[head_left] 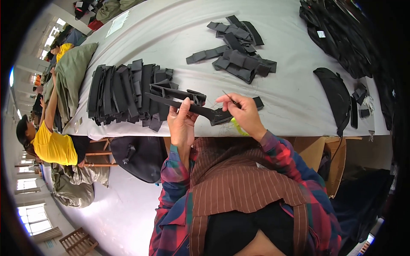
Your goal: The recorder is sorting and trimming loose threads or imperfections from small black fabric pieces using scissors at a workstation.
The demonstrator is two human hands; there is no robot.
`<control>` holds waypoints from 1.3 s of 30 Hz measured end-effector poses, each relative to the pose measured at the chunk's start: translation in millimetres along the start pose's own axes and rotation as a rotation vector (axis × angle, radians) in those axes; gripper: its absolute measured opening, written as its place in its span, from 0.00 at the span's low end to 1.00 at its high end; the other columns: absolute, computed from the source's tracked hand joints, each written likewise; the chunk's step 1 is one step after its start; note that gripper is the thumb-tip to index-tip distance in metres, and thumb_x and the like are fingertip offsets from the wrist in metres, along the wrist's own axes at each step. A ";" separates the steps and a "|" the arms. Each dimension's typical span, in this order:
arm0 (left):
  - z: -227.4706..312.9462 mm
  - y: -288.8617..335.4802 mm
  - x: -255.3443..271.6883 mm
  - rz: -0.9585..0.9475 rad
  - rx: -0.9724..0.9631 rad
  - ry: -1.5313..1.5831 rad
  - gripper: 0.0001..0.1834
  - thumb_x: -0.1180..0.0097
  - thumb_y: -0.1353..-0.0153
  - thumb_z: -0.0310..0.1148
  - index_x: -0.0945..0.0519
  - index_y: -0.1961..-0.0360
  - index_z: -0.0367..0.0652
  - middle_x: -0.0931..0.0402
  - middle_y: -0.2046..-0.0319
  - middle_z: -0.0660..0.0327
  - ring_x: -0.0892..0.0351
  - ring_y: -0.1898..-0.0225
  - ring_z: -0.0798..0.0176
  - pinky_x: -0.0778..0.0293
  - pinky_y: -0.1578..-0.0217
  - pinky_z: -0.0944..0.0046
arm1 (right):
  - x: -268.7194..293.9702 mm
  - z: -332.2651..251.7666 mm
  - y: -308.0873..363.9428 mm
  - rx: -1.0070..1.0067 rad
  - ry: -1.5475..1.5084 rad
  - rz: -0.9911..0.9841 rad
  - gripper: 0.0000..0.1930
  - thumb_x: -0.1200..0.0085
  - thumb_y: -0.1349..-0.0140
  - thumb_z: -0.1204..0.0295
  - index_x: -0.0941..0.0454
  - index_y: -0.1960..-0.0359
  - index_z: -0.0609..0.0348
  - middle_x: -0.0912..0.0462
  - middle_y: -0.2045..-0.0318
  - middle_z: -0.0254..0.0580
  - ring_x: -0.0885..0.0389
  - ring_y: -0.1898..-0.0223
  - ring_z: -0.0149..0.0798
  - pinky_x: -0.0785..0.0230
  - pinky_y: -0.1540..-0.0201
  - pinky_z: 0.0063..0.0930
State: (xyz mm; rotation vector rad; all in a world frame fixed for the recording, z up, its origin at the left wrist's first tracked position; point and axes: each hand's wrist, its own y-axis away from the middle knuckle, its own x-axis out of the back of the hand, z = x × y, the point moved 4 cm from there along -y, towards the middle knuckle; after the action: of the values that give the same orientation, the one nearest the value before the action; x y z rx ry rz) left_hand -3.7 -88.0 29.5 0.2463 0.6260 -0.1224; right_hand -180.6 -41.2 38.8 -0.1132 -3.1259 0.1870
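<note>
Between the thumb and fingers of my left hand [181, 127] is a folded black fabric strip [170, 101], held just above the table's near edge. Its right part stretches toward my other hand. My right hand [247, 116] is closed around a slim, dark, pointed tool [232, 100], its tip up and to the left; its exact kind is too small to tell. Beside my left hand stands a dense row of black fabric strips [124, 93]. Farther off lies a loose heap of similar black pieces [243, 53]. A yellow-green item [239, 127] shows under my right wrist.
The pale cloth-covered table [162, 38] carries black bags or fabric [337, 38] at far right and a curved black piece [334, 96] nearer. A black padded item [139, 158] sits below the left edge. People in yellow shirts [55, 145] work beside green fabric [77, 77].
</note>
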 end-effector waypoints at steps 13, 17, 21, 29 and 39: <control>18.4 21.2 -2.7 0.110 -0.232 -0.095 0.13 0.47 0.40 0.25 0.30 0.54 0.46 0.24 0.61 0.64 0.22 0.62 0.67 0.22 0.66 0.63 | -6.6 -49.3 19.4 0.358 0.546 0.139 0.12 0.42 0.47 0.69 0.21 0.60 0.50 0.22 0.72 0.33 0.26 0.72 0.38 0.36 0.67 0.31; 21.0 29.6 -7.3 0.134 -0.284 -0.144 0.13 0.48 0.40 0.24 0.30 0.54 0.45 0.24 0.62 0.64 0.22 0.63 0.67 0.22 0.68 0.62 | -7.5 -55.0 21.0 0.474 0.745 0.180 0.12 0.41 0.49 0.71 0.21 0.60 0.51 0.23 0.74 0.33 0.27 0.73 0.38 0.40 0.68 0.30; 18.4 32.0 -9.4 0.108 -0.252 -0.149 0.12 0.48 0.40 0.23 0.31 0.55 0.45 0.24 0.62 0.63 0.21 0.64 0.67 0.21 0.69 0.62 | -8.8 -55.5 19.8 0.529 0.791 0.207 0.12 0.41 0.49 0.70 0.20 0.61 0.50 0.24 0.75 0.32 0.29 0.73 0.38 0.42 0.69 0.30; 16.8 32.2 -8.4 0.061 -0.238 -0.071 0.15 0.48 0.40 0.23 0.32 0.52 0.44 0.25 0.61 0.61 0.22 0.64 0.67 0.22 0.69 0.64 | -3.9 -53.3 19.6 0.482 0.776 0.196 0.09 0.41 0.49 0.71 0.20 0.64 0.51 0.22 0.74 0.32 0.28 0.74 0.40 0.42 0.70 0.30; 12.8 26.9 -1.9 -0.086 -0.179 0.091 0.10 0.47 0.41 0.25 0.28 0.58 0.42 0.25 0.64 0.61 0.26 0.59 0.64 0.30 0.52 0.59 | 1.9 -41.2 24.6 0.204 0.266 0.151 0.13 0.41 0.47 0.75 0.22 0.58 0.58 0.20 0.67 0.34 0.26 0.68 0.28 0.34 0.60 0.21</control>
State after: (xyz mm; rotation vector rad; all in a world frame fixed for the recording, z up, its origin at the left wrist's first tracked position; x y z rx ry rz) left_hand 7.0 -65.5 45.8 0.0525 0.7339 -0.1372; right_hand -180.2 -11.8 76.7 -0.3418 -2.8144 0.4496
